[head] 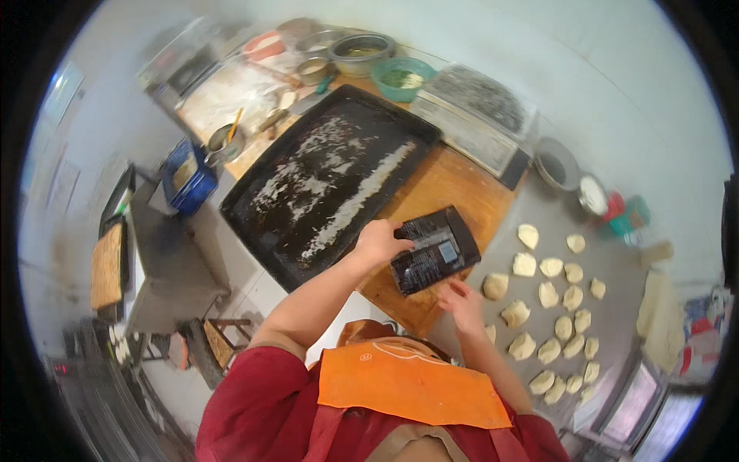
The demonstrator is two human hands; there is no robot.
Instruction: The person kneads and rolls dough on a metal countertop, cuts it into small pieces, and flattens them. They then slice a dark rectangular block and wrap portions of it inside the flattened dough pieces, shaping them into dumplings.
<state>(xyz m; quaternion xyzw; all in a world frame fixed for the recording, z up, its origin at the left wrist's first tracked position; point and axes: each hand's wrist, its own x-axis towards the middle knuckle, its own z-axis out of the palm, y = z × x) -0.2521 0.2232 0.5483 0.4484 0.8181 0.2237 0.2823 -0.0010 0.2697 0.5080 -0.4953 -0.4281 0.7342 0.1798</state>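
A flat black packet with pale print (436, 248) lies over the wooden board (462, 179), just right of a large black baking tray (340, 167). My left hand (382, 242) grips the packet's left edge, thumb on top. Below its lower edge is my right hand (460, 297), fingers bent close together near the board's edge; whether they pinch anything is too small to tell. Pale flaky residue marks the tray. Many dough pieces (548, 294) lie spread over the grey metal table (502, 369) to the right.
Behind the tray stand a metal pot (361, 55), a green bowl with chopped greens (401, 79) and a covered scale-like box (470, 124). A metal cup with a yellow handle (226, 142) and a blue basket (189, 178) are at the left. More bowls (556, 164) line the wall.
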